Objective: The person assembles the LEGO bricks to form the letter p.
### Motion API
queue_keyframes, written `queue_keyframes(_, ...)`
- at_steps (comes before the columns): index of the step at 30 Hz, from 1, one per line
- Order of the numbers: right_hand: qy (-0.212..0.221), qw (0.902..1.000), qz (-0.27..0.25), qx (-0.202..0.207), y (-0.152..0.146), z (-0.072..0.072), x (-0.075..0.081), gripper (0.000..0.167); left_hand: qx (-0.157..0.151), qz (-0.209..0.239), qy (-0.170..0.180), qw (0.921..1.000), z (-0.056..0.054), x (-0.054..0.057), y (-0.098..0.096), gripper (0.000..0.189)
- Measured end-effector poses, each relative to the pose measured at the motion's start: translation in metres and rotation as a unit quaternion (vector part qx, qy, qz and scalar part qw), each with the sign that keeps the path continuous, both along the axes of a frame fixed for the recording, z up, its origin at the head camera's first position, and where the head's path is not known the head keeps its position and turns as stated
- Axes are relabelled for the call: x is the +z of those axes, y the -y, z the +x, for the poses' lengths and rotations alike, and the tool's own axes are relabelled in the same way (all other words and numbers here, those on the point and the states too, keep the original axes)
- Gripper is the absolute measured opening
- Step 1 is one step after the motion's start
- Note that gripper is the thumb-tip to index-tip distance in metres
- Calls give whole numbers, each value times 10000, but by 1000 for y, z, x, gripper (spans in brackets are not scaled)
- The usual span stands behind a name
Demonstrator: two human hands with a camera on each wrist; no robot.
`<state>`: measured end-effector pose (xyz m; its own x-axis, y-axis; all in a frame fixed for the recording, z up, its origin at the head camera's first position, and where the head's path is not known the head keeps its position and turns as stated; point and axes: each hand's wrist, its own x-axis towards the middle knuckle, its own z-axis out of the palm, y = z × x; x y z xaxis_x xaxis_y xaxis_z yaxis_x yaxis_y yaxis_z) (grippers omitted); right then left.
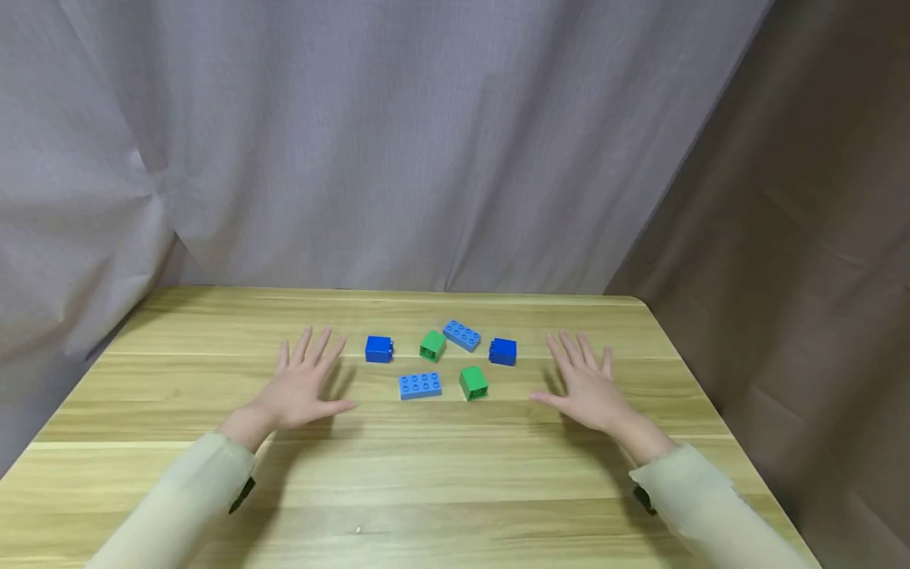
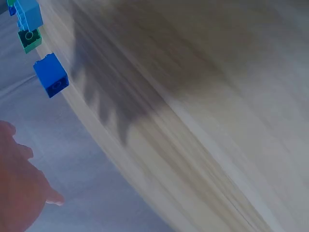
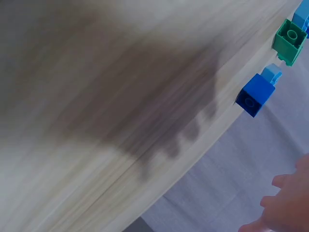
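Observation:
Several toy building blocks lie between two spread hands. My left hand (image 1: 302,393) hovers over the table with straight fingers, nearest to a dark blue block (image 1: 379,349) lying on its side. On the other side my right hand (image 1: 586,393), fingers also spread, is closest to a second dark blue block (image 1: 503,352). Between these are a green block (image 1: 432,346), a light blue eight-stud block (image 1: 462,336) behind it, another light blue block (image 1: 420,386) in front with studs up, and a green block (image 1: 473,383) on its side. Neither hand touches a block.
The wooden table (image 1: 398,474) has a grey curtain (image 1: 398,158) along its back edge and a darker curtain (image 1: 796,276) at the right. A tiny pale speck (image 1: 359,529) lies near the front. Shadows of the hands fall on the tabletop.

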<state>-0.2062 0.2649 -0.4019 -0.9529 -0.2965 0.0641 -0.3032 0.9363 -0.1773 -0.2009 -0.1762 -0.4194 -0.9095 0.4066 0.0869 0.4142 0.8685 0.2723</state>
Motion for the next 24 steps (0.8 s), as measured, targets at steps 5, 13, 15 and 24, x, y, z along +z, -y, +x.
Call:
queue_keyframes(5,133,9997,-216,-37,7,-9,-1,96,83,219,231,9995,-13,0,-9,95)
queue_keyframes(13,178,9993,-264,-180,12,-18,-4,92,170,459,524,9974,-35,-1,-24,92)
queue_keyframes(15,183,9993,-253,-195,12,-18,-4,92,144,476,554,9972,-40,-1,-28,89)
queue_keyframes(24,158,9995,-230,-150,13,-17,-3,92,102,225,654,9976,-56,-5,-46,78)
